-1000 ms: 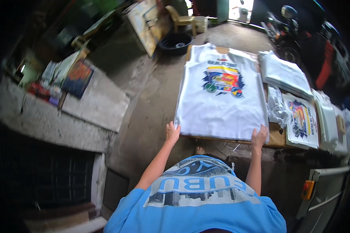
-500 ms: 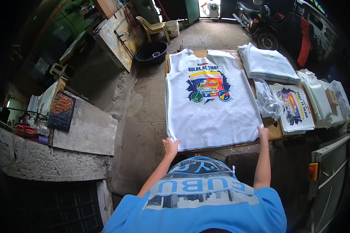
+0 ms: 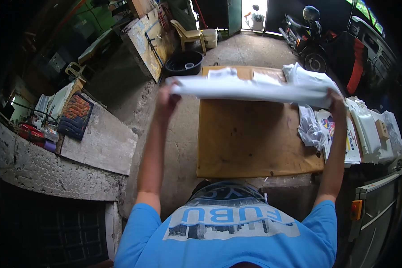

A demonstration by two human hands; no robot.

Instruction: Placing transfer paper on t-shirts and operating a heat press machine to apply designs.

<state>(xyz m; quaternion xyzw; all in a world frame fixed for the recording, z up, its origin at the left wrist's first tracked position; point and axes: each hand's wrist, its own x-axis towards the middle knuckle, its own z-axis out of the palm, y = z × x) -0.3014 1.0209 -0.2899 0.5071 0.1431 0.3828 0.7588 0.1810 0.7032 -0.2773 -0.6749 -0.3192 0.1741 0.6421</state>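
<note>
Both arms reach forward over the table with a stack of white printed shirt panels [image 3: 250, 91] stretched between my hands. My left hand [image 3: 168, 97] is closed on the left corner of the hem, slightly blurred by motion. Over on the right, my right hand [image 3: 337, 103] grips the other corner. The raised cloth appears as a narrow white band, its print hidden from view. Behind it, the panels' shoulder ends show at the far edge of the brown tabletop [image 3: 245, 138].
At the table's right lie a folded white cloth pile [image 3: 306, 73], a crumpled white cloth [image 3: 311, 127], printed sheets [image 3: 353, 140] and plastic-wrapped bundles [image 3: 364, 120]. Beyond stand a black tub [image 3: 183, 63], a beige plastic chair [image 3: 187, 33] and a motorcycle [image 3: 306, 42].
The panels lay flat, print up, with my hands at the near corners. Both hands have lifted the hem and carried it away from me, baring the tabletop.
</note>
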